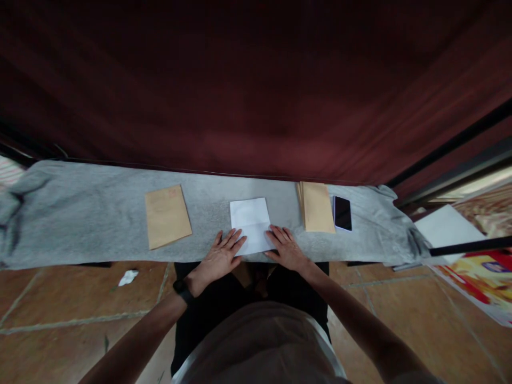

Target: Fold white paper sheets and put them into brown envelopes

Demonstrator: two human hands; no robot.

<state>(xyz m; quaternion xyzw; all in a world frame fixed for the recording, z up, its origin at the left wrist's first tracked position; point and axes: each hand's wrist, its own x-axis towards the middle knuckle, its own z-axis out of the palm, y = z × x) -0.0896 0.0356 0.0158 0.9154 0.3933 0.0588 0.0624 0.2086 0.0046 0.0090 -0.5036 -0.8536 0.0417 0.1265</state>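
A white sheet of paper (251,213) with a crease across it lies on the grey cloth of the narrow table (216,202). My left hand (224,253) rests flat at its lower left edge, fingers spread, with a dark band on the wrist. On the paper's lower right edge lie the fingertips of my right hand (286,248), also flat and spread. One brown envelope (167,216) is off to the left. A small stack of brown envelopes (318,208) lies to the right of the paper.
A phone (343,213) lies just right of the envelope stack. Behind the table hangs a dark red curtain (256,122). A white sheet (450,229) and a colourful printed package (484,282) are at the far right. Crumpled white paper (128,277) is on the tiled floor.
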